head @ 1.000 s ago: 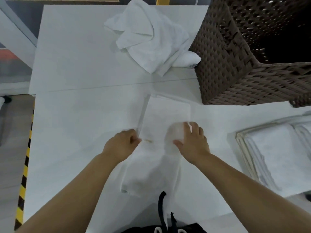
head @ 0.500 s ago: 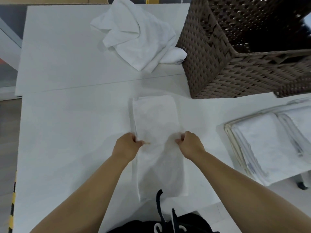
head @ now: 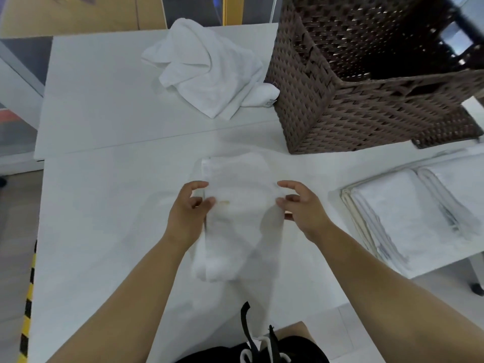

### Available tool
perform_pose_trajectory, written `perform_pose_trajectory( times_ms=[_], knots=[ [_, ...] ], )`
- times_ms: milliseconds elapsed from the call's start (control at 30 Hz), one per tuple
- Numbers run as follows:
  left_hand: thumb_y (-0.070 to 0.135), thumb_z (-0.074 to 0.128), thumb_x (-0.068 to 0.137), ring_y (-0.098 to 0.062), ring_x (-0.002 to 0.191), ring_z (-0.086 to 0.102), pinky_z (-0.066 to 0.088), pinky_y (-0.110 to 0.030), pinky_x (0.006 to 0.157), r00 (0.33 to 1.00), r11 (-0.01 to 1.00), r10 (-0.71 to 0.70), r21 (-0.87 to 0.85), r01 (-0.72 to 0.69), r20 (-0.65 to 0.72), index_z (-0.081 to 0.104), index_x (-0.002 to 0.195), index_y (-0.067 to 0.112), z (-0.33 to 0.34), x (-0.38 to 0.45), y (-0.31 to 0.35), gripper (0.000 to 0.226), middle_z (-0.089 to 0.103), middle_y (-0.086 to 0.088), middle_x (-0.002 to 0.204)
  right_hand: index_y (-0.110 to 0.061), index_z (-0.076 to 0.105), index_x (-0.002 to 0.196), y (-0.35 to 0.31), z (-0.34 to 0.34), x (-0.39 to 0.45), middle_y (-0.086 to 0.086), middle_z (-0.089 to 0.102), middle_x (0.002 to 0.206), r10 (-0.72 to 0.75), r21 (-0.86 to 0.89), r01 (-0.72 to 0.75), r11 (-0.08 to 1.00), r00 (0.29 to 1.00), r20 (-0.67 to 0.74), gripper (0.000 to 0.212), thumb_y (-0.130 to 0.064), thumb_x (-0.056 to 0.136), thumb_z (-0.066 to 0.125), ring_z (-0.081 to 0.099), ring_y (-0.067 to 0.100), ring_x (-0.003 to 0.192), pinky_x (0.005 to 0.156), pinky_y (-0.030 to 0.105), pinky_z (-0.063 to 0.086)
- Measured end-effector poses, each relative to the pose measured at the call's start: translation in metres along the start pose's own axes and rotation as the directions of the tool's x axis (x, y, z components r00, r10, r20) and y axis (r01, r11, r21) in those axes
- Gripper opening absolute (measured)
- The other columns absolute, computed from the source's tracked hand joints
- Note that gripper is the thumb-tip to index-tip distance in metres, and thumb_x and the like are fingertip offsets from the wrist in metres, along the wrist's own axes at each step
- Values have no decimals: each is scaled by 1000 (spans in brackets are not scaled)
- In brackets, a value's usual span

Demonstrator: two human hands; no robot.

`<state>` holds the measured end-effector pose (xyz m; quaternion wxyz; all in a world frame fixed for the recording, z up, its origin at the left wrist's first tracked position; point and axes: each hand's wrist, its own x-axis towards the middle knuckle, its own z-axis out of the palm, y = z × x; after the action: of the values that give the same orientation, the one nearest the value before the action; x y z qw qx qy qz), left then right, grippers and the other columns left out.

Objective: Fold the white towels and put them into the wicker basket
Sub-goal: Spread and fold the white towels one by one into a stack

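A long folded towel (head: 235, 205) lies on the white counter (head: 110, 205), in front of the wicker basket (head: 353, 100); the left hand (head: 187, 213) pinches its left edge between thumb and curled fingers (head: 199, 185); the right hand (head: 301, 208) pinches the right edge the same way, index finger curved above the cloth; a crumpled towel heap (head: 209, 72) sits farther back, touching the basket's left wall; folded towels (head: 408, 213) lie stacked at right.
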<state>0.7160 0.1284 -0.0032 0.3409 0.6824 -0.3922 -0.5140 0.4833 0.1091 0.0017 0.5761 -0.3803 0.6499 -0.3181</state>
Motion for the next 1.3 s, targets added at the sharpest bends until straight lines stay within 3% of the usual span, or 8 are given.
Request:
perform_pose_trajectory(
  times_ms=[200,300,400,500,733,900,1100,1300],
  knots=[
    [8,82,67,-16,98,60,48,-28,89,976,935,181,285,-210,125,51,127,32,0,-10,38,72,61,6,113,-21,47,136,-38,-13,-9,2,53,123,-176,-484,189,854,982,72,75,-3,70,78,54,19,109,94,30,48],
    [10,80,67,-20,97,58,45,-26,84,946,863,318,391,-319,70,58,120,24,7,-14,52,59,62,1,109,-19,54,128,-47,-21,-15,4,54,120,-310,-672,249,697,950,30,60,-11,74,77,51,21,110,89,23,38],
    [19,78,72,-20,87,54,37,-15,68,902,788,429,470,-399,47,65,102,20,18,-16,57,32,58,-3,95,-19,64,108,-45,-36,-17,2,49,107,-374,-655,293,696,927,17,35,-17,75,77,50,20,101,86,24,39],
    [24,80,71,-14,100,43,33,-15,77,867,757,495,465,-459,51,67,93,23,31,-20,56,26,45,4,108,-23,61,93,-39,-60,-20,-1,52,102,-399,-579,362,731,914,68,27,-18,73,79,47,16,97,85,28,41],
    [32,69,83,-10,78,57,43,-23,62,929,881,291,316,-354,229,47,95,35,80,-37,68,25,60,10,89,-28,44,102,-20,-118,-38,-11,54,93,-307,-353,327,877,945,113,24,-20,90,63,50,8,83,74,24,45],
    [35,67,85,-16,83,64,56,-37,74,947,947,230,172,-271,223,49,98,38,132,-52,86,22,64,5,93,-33,37,120,-21,-167,-49,-10,60,103,-210,-273,206,940,978,14,29,-34,95,52,59,8,95,83,29,50],
    [30,63,89,-16,82,66,57,-30,58,945,986,133,54,-156,300,51,100,24,213,-66,111,18,63,-2,98,-25,46,121,-32,-246,-48,-14,62,95,-218,-348,191,918,975,-40,25,-28,97,52,59,-9,83,79,11,46],
    [28,61,90,-27,89,66,58,-37,59,925,998,-47,-13,56,377,48,105,13,296,-67,107,25,60,-14,109,-25,49,126,-37,-331,-27,-5,57,113,-33,-640,-22,768,997,-73,46,-51,88,56,58,20,99,88,36,47]
  ],
)
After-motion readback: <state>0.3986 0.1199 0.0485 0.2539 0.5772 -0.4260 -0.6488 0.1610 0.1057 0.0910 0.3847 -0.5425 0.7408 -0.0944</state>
